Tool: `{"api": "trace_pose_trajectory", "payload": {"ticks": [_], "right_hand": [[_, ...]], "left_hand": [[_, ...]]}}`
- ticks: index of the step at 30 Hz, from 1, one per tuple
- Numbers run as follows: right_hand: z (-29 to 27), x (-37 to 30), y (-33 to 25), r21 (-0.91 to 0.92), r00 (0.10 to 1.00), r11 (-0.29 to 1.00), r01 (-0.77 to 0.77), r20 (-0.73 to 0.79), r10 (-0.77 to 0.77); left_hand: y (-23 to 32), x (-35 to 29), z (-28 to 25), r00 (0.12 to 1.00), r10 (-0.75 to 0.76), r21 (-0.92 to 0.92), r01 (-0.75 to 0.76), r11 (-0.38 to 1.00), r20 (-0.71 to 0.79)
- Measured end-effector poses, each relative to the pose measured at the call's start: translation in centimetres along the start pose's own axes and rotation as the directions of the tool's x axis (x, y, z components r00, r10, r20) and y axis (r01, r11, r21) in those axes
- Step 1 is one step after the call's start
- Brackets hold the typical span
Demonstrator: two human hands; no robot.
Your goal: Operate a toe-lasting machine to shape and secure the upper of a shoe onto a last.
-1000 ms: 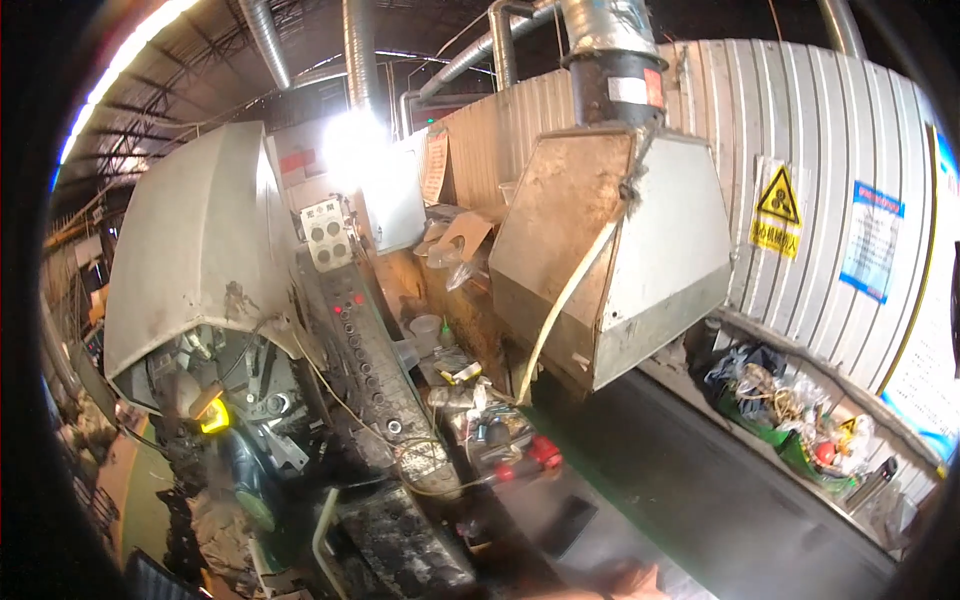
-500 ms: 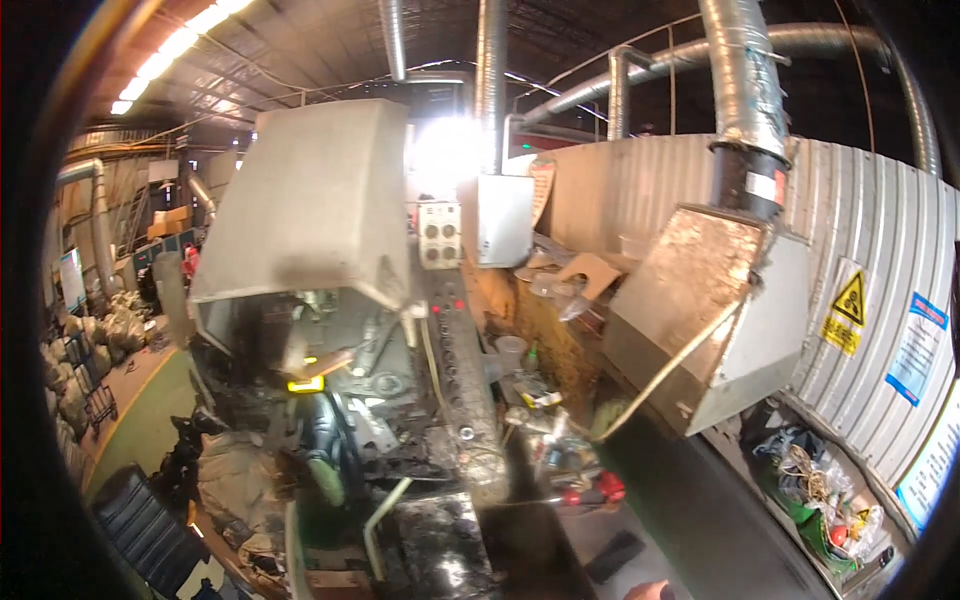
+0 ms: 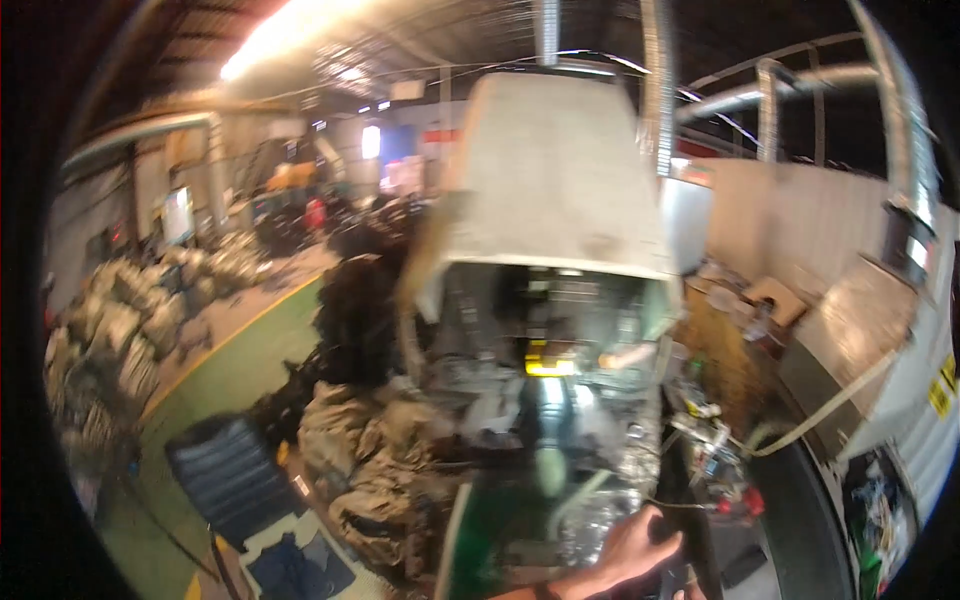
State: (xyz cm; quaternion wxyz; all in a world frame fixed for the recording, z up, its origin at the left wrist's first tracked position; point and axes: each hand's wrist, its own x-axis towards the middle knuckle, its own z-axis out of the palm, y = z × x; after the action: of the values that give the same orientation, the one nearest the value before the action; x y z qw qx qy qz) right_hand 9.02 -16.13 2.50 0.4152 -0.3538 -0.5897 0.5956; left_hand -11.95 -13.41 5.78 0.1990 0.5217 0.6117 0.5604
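Observation:
My left hand [image 3: 635, 548] reaches in from the lower edge, forearm slanting up to the right. Its thumb stands apart from the curled fingers, and nothing shows between them. It is closest to a shiny, blurred metal-looking surface [image 3: 598, 525] at the front of a machine. Only a small piece of my right hand [image 3: 690, 592] shows at the bottom edge, its fingers mostly cut off. Over the machine rises a large pale hood [image 3: 560, 160]. Beneath the hood sits a bright yellow part [image 3: 550, 366] above a dark, shiny body [image 3: 550, 415].
On the left stand a black padded chair [image 3: 225, 475] and a heap of beige cloth or sacking [image 3: 375, 460]. Filled sacks [image 3: 115, 330] line the far left. A dark belt-like surface [image 3: 805, 515] and a box-shaped metal duct hood [image 3: 850, 340] lie to the right. Red-handled items [image 3: 740, 502] rest beside the belt.
The view has swung left, so the machine now sits nearer the middle. My left hand and forearm have come into sight; before, only a fingertip showed at the lower edge.

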Motion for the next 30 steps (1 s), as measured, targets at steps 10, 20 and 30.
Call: {"api": "trace_pose_trajectory", "payload": {"ticks": [10, 20, 30], "right_hand": [[16.5, 2.4, -0.2, -0.071, 0.968, 0.994, 0.082, 0.242, -0.062], [20.5, 5.9, 0.4, -0.240, 0.990, 0.971, -0.016, 0.130, 0.048], [18.8, 7.2, 1.2, 0.068, 0.988, 0.994, -0.085, -0.121, 0.093]], "left_hand": [[-3.1, -2.9, -19.8, 0.946, -0.024, 0.020, 0.032, 0.999, -0.323], [-10.6, 1.8, -21.7, 0.945, -0.220, -0.568, 0.046, 0.821, -0.241], [-9.1, 2.5, -19.5, 0.824, 0.096, -0.305, -0.312, 0.900, -0.558]]}}
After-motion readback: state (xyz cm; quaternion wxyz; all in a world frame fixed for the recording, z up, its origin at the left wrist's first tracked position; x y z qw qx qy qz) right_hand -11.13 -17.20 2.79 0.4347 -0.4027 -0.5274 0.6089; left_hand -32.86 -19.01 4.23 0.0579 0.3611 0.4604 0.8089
